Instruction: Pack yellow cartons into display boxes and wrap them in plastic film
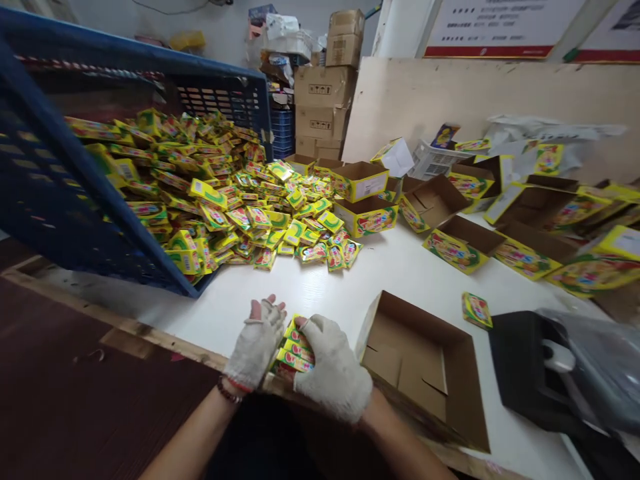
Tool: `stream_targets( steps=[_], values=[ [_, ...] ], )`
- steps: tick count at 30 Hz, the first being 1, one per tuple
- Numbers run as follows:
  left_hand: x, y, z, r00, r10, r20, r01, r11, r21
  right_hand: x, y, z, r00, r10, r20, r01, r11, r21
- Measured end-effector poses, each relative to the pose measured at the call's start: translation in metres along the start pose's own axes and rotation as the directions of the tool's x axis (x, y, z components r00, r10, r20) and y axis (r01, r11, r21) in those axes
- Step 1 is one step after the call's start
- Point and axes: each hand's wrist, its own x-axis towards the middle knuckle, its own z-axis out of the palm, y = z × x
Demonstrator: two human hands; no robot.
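Note:
Both hands wear whitish knit gloves with bare fingertips. My right hand [333, 370] is wrapped over a row of several small yellow-green cartons [296, 353] at the table's front edge. Beside the row's left side, my left hand [257, 343] is open with its fingers stretched out; whether it touches the cartons I cannot tell. An open cardboard display box [415, 353], bare brown inside, stands just right of my right hand. Beyond my hands lies a large heap of the same small cartons [270, 213], spilling from a tipped blue plastic crate [150, 260].
Open yellow display boxes [457, 250] stand across the back and right of the white table [320, 293]. A single carton [477, 310] lies near a black device [525, 373] at right. Stacked brown cartons [323, 100] rise behind. The table's wooden edge [200, 353] runs along the front.

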Motion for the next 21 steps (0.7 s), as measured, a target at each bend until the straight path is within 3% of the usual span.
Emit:
stream_targets(
  steps=[2, 4, 7, 9, 12, 14, 17, 19, 21],
  values=[
    [-0.001, 0.004, 0.009, 0.997, 0.065, -0.042, -0.066, 0.997, -0.035, -0.012, 0.001, -0.045, 0.991, 0.125, -0.052, -0.112, 0.972, 0.208],
    [-0.004, -0.005, 0.020, 0.997, 0.073, -0.027, -0.074, 0.997, -0.032, -0.023, 0.014, -0.093, 0.955, 0.297, 0.021, -0.286, 0.895, 0.343],
    [-0.007, -0.039, 0.041, 0.989, 0.021, 0.144, -0.033, 0.996, 0.081, -0.033, 0.052, -0.140, 0.918, 0.358, 0.171, -0.396, 0.810, 0.432],
    [-0.009, -0.065, 0.058, 0.968, 0.005, 0.251, -0.046, 0.987, 0.156, -0.034, 0.080, -0.142, 0.877, 0.380, 0.293, -0.478, 0.750, 0.457],
    [-0.017, -0.089, 0.079, 0.941, -0.022, 0.338, -0.069, 0.965, 0.254, -0.032, 0.105, -0.116, 0.824, 0.333, 0.459, -0.552, 0.654, 0.517],
    [-0.028, -0.093, 0.085, 0.934, -0.025, 0.357, -0.102, 0.938, 0.332, -0.031, 0.109, -0.099, 0.831, 0.284, 0.479, -0.522, 0.696, 0.493],
    [-0.044, -0.089, 0.082, 0.939, 0.001, 0.343, -0.148, 0.904, 0.401, -0.034, 0.098, -0.096, 0.840, 0.383, 0.385, -0.457, 0.881, 0.121],
    [-0.051, -0.087, 0.078, 0.933, 0.029, 0.359, -0.187, 0.890, 0.415, -0.039, 0.086, -0.102, 0.828, 0.459, 0.321, -0.426, 0.888, -0.170],
    [-0.054, -0.087, 0.074, 0.922, 0.053, 0.384, -0.228, 0.876, 0.426, -0.045, 0.076, -0.108, 0.840, 0.469, 0.272, -0.396, 0.874, -0.283]
  ],
)
